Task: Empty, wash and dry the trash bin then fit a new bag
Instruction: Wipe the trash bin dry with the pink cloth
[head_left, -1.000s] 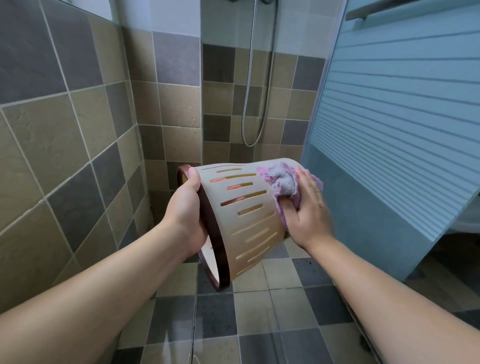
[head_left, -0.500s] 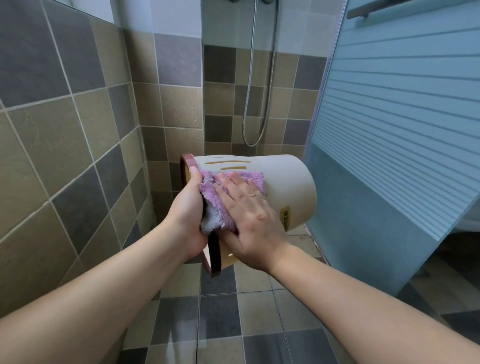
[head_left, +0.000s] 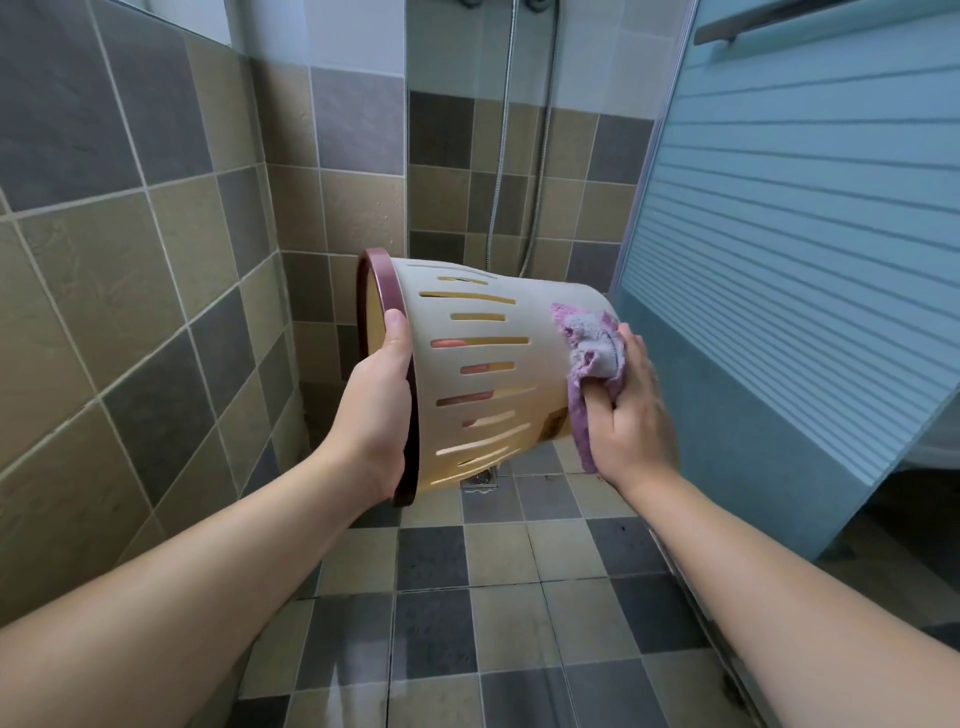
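A cream trash bin (head_left: 519, 374) with slotted sides and a maroon rim lies on its side in the air, mouth to the left, base to the right. My left hand (head_left: 376, 410) grips the maroon rim, thumb on the outside and fingers inside, where they show pink through the slots. My right hand (head_left: 631, 415) holds a pink and grey cloth (head_left: 589, 351) bunched against the bin's base end. The bin's inside is mostly hidden.
Tiled walls stand close on the left and behind. A shower hose (head_left: 540, 156) hangs on the back wall. A striped frosted glass shower door (head_left: 805, 260) is at the right. A floor drain (head_left: 480, 477) sits below the bin on the checked tile floor.
My right hand slid the cloth from the rim end along the bin's side to the base end. The bin turned, so its slotted side faces me again.
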